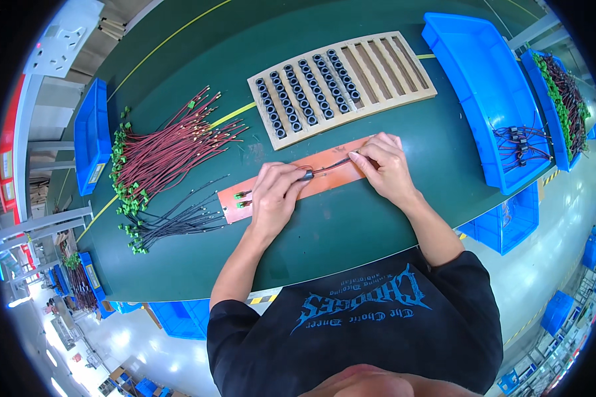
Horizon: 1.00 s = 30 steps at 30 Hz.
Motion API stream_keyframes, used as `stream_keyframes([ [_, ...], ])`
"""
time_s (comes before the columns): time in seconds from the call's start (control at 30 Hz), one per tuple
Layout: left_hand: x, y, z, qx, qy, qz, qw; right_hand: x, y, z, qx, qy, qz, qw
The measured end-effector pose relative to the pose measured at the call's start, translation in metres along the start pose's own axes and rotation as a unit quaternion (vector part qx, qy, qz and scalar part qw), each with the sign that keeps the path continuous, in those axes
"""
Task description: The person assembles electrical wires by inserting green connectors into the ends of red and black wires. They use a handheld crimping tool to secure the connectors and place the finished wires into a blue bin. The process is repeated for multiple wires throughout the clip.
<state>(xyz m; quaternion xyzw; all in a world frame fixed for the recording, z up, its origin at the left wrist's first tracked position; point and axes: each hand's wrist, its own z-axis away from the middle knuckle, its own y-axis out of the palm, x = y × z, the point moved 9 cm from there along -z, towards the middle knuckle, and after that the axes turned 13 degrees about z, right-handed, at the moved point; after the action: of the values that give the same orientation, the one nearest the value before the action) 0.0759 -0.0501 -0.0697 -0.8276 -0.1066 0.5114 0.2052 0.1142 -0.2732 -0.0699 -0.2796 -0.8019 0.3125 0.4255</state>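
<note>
My left hand [275, 195] pinches a small black ring core [307, 175] over an orange strip-shaped board [334, 180]. Dark red and black wires [331, 165] run from the core toward my right hand [385, 169], whose thumb and fingers are closed on them near the board's right end. Beside my left hand, two green connectors [242, 200] lie at the board's left end. Whether their wires run into the core is hidden under my left fingers.
A wooden rack [281, 140] holds rows of black cores beyond the board. Red wires [159, 159] and black wires [179, 218] with green connectors are spread at left. One blue bin [467, 86] at right contains finished-looking wired cores [520, 142]; another blue bin [93, 142] stands far left.
</note>
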Motion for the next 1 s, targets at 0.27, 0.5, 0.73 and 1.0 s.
stream_keyframes([
  [0.27, -0.011, 0.005, -0.026, 0.109, -0.12, -0.011, 0.987, -0.009, 0.003, 0.0, 0.044, 0.011, 0.013, 0.999],
  [0.5, -0.022, 0.011, -0.026, 0.115, -0.017, -0.059, 0.992, -0.011, 0.003, 0.0, 0.042, 0.017, 0.008, 0.999],
  [0.73, -0.001, 0.017, -0.03, 0.127, -0.023, 0.005, 0.992, -0.018, 0.002, -0.001, 0.039, 0.024, -0.017, 0.999],
  [1.0, -0.004, 0.022, -0.034, 0.13, 0.028, 0.016, 0.991, -0.023, -0.001, -0.002, 0.031, 0.041, -0.047, 0.998],
])
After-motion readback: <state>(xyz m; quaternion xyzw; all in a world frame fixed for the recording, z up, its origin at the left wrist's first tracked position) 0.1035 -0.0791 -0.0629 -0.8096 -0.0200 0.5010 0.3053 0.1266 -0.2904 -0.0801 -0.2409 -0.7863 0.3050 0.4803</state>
